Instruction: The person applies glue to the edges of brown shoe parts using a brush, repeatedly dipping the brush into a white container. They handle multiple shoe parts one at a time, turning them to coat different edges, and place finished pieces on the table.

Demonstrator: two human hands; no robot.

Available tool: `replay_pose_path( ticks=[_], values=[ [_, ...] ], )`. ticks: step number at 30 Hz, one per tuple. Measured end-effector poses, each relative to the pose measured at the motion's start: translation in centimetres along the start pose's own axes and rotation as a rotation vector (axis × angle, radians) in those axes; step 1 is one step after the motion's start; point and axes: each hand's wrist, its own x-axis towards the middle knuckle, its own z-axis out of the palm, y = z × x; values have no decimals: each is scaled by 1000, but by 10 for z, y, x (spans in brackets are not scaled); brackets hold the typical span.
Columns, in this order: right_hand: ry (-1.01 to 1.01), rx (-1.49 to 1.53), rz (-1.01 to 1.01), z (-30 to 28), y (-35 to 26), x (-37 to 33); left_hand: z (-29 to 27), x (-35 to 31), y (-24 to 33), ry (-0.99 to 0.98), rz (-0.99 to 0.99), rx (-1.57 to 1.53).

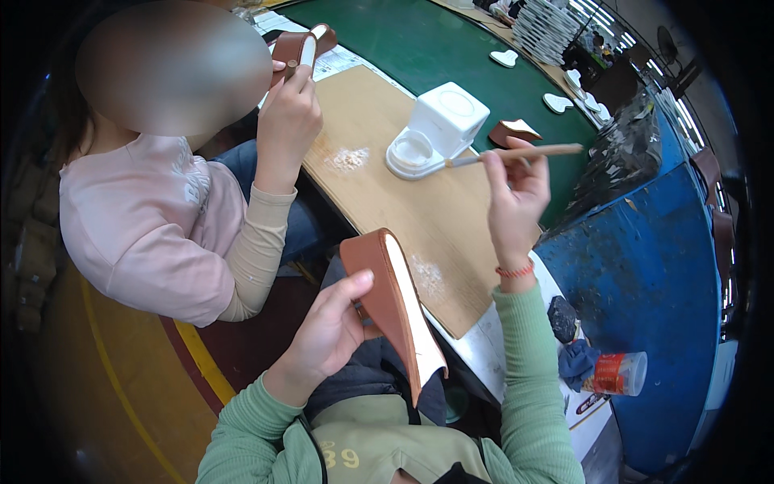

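Observation:
My left hand grips a brown leather shoe part with a long white face along one side. Its broad end points up and away from me, and the narrow, flared end hangs over my lap. In my right hand is a thin brush with a wooden handle, pinched between thumb and fingers. The brush's tip reaches left to the edge of a white glue dispenser. This has a boxy container and a round dish at its front.
A brown board with white residue lies on the green table. To the left, a co-worker's hand holds a similar leather part. Another leather part lies behind my right hand. Right: blue panel, clear plastic jar, dark cloth.

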Motion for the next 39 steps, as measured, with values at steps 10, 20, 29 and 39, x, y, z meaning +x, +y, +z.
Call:
replay_pose_path(
  ticks=[10, 20, 29, 39],
  values=[
    [-61, -295, 34, 53, 71, 8, -20, -6, 2, -82, 20, -2],
    [-48, -301, 86, 58, 81, 9, -23, -9, 6, -107, -3, 29],
    [-12, 45, 401, 57, 77, 11, -13, -17, 13, -92, 157, 110],
    [-137, 620, 325, -1, -95, -23, 16, -26, 25, -15, 535, 227]
  ],
)
